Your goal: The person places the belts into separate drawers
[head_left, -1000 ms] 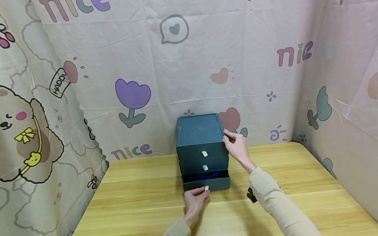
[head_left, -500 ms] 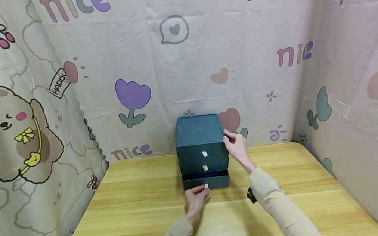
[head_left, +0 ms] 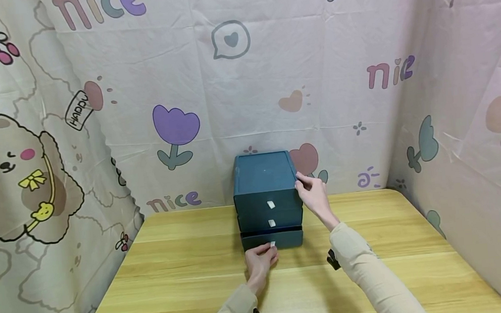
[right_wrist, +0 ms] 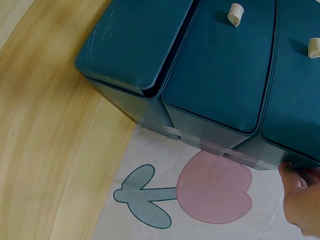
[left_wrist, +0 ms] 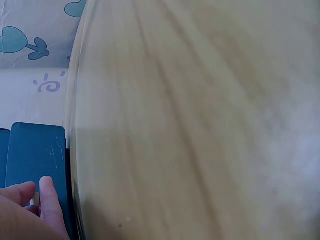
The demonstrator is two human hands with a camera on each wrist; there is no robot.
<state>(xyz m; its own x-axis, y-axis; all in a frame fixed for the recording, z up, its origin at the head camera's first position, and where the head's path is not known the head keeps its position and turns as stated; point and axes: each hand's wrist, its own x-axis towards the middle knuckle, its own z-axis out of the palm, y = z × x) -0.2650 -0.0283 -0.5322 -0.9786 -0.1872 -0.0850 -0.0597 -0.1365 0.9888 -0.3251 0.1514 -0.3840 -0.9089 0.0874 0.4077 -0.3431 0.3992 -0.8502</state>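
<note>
A dark teal three-tier drawer box (head_left: pixel 264 172) stands at the back of the table. Its bottom drawer (head_left: pixel 290 239) juts out slightly, leaving a narrow dark gap above its front. My left hand (head_left: pixel 259 265) pinches the small white pull tab (head_left: pixel 273 244) of that drawer; in the left wrist view, thumb and finger close around the tab (left_wrist: pixel 34 199). At the box's upper right edge, my right hand (head_left: pixel 315 195) grips with its fingertips. The upper two drawers sit closed, each with a white tab (right_wrist: pixel 235 15). What the bottom drawer holds is hidden.
The wooden table (head_left: pixel 188 261) extends around the box on both sides and in front. Behind it hangs a printed cloth (head_left: pixel 235 88), close to the back of the box, with further cloth at left and right.
The bottom drawer has slid inward, its front moving back with my left hand on the tab. The blue thing seen inside it earlier is now covered. My right hand has stayed in place.
</note>
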